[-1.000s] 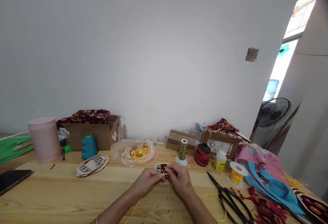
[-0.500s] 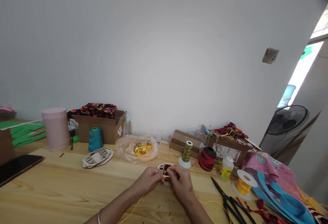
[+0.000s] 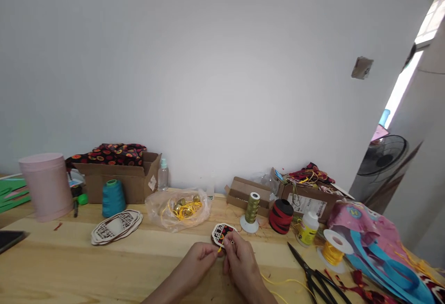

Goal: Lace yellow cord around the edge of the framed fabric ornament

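Note:
My right hand point(image 3: 240, 257) is closed on a small white cut-out ornament point(image 3: 219, 232) with a black pattern and dark red patterned fabric inside. Beside it, my left hand point(image 3: 197, 263) pinches a bit of yellow cord point(image 3: 219, 249) at the ornament's lower edge. The fingertips of both hands nearly meet there, and my right fingers cover part of the ornament. More yellow cord point(image 3: 285, 281) runs over the table to the right of my right hand. Large black scissors point(image 3: 308, 269) lie beyond that cord.
On the left are a stack of cut-outs point(image 3: 116, 227), a teal thread cone point(image 3: 113, 198), a pink canister point(image 3: 47, 188) and a fabric-filled box point(image 3: 118, 181). Behind my hands lies a plastic bag of bells point(image 3: 198, 211). An olive thread spool point(image 3: 252, 209), glue bottle point(image 3: 308, 229) and yellow cord spool point(image 3: 332, 253) stand right.
My head view has shifted. More of the ornament shows past my right fingers. The cord that trailed below my left wrist is out of sight, and more cord shows right of my right hand.

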`<state>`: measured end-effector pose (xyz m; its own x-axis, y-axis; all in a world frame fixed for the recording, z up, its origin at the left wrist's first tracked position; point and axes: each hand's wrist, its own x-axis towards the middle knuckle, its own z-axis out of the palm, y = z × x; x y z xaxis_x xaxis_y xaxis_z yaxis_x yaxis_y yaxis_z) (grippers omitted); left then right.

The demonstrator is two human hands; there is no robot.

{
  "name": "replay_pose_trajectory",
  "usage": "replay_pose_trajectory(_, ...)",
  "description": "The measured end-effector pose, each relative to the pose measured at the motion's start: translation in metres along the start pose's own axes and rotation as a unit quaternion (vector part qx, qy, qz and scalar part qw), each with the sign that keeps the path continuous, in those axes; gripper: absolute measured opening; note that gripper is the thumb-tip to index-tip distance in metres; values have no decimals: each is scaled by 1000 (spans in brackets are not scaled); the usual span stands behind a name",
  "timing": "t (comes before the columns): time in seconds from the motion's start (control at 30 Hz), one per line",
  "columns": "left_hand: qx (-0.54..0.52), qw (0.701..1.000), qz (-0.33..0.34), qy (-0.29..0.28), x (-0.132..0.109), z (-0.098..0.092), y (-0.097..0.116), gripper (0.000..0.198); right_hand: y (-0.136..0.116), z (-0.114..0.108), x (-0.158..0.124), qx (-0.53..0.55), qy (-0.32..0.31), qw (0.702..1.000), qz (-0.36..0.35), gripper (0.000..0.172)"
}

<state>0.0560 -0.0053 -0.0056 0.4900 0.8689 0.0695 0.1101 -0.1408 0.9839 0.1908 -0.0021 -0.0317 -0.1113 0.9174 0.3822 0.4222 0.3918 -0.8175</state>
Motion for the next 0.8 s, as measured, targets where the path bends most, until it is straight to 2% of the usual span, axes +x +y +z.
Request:
replay_pose_trajectory(0.27, -27, 1000, 7, 11, 4, -3, -1, 28, -3, -5, 1, -16, -7, 1000, 1, 24)
replay_pose_trajectory(0.43, -52, 997, -53, 27, 5, -7, -6, 27, -4, -6, 3, -16, -13, 1000, 11, 27)
replay_pose_trajectory(0.67, -53, 989, -129, 43, 3, -11, -3, 29, 1, -5, 4, 53, 11, 997, 48, 25)
replay_pose_trajectory(0.8, -41, 991, -108, 70, 4, -9, -4, 25, 3, -6, 5, 60, 19, 997, 47, 24)
